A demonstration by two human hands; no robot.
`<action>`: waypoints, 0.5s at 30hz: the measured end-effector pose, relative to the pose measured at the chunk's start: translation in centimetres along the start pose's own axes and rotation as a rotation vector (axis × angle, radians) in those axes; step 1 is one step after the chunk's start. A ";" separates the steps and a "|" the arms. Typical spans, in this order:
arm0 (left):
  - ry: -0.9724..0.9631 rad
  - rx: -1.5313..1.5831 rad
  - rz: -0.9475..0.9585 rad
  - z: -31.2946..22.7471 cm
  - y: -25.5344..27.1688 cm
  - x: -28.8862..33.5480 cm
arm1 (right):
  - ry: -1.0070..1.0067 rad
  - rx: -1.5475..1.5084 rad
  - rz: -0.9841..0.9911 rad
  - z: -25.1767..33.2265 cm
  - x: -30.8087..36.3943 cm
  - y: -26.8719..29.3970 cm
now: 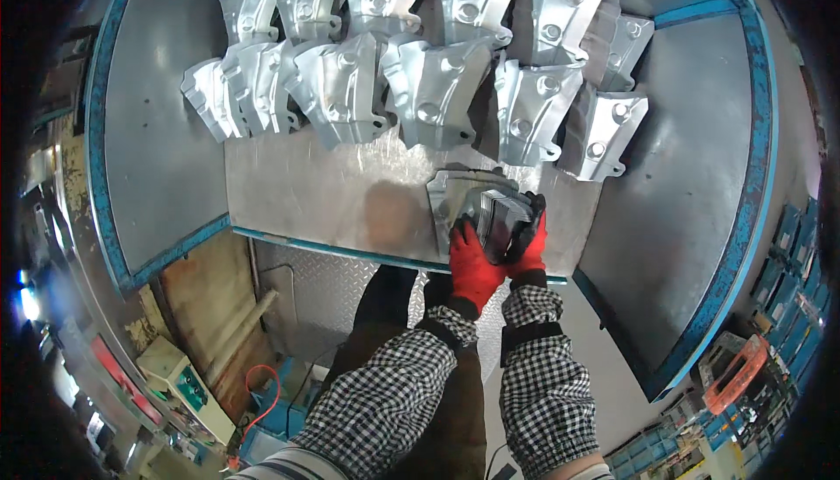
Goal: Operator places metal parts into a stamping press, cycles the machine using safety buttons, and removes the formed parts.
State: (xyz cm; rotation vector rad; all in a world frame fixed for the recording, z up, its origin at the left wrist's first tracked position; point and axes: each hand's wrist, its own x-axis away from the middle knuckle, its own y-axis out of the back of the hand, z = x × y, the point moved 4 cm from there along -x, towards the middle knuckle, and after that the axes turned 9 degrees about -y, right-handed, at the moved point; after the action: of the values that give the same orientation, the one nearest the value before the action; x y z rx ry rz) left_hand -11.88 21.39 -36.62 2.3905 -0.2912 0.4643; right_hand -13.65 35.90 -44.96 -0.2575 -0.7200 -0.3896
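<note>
Near the front edge of the metal-topped bench, a small stack of stamped sheet-metal parts (pixel 505 210) stands tilted, its thin edges lined up. My left hand (pixel 475 267), in a red glove with dark fingertips, grips the stack's near left side. Around its right side are the fingers of my right hand (pixel 530 239), gloved the same way. Just left of the stack, a flat grey metal part (pixel 453 189) shows, partly covered by it. Whether the two touch is hard to make out. My palms and the lower end of the stack hide each other.
Two rows of similar shiny stamped parts (pixel 437 86) stand across the back of the bench top (pixel 306 182). Grey side panels with blue frames (pixel 757 112) close in the left and right. A control box (pixel 185 388) is at lower left, and an orange-red handle (pixel 737 375) at lower right.
</note>
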 end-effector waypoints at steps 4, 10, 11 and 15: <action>-0.069 0.230 -0.054 3.5 2.1 0.4 | 0.354 0.401 -0.262 0.4 3.5 -5.3; 0.054 0.810 -0.072 8.1 4.2 1.2 | 0.308 -0.071 -0.424 -0.8 6.8 -11.8; 0.091 0.875 -0.060 9.0 4.4 1.5 | 0.328 -0.050 -0.440 -0.7 7.6 -12.7; 0.240 1.094 -0.013 14.3 5.4 1.6 | 0.373 0.149 -0.491 0.1 11.4 -18.4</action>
State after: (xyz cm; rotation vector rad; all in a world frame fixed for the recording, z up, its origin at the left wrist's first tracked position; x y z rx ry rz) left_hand -8.62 7.82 -42.98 3.3128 0.1477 1.1054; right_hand -13.82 16.53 -35.35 0.1385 -0.4334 -0.8226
